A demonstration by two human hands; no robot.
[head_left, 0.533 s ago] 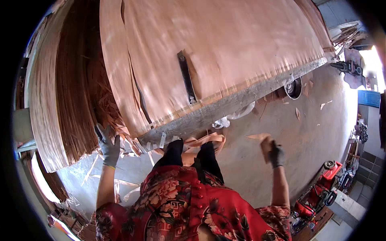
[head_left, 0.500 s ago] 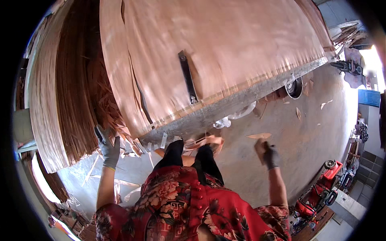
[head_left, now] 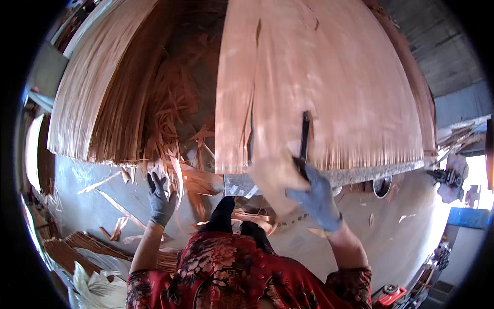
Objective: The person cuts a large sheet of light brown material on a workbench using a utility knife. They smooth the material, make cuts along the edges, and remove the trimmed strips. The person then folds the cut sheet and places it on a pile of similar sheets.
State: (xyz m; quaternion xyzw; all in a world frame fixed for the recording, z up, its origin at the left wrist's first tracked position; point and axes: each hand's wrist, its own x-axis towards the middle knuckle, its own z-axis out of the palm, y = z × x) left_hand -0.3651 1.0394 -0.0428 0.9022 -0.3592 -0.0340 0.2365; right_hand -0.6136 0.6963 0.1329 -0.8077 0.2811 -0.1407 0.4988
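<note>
A worker's gloved right hand (head_left: 315,195) is clamping a small veneer scrap (head_left: 274,177) over the near edge of the veneer stack (head_left: 329,87), beside a dark knife-like tool (head_left: 304,136), apparently patching. The left hand (head_left: 160,198), fingers loosely curled and empty, is hanging by the torn strips (head_left: 180,154). Pressing the scrap flat looks likely next.

grey concrete floor (head_left: 411,242) | corrugated wall (head_left: 453,62) | bright daylight at right
</note>
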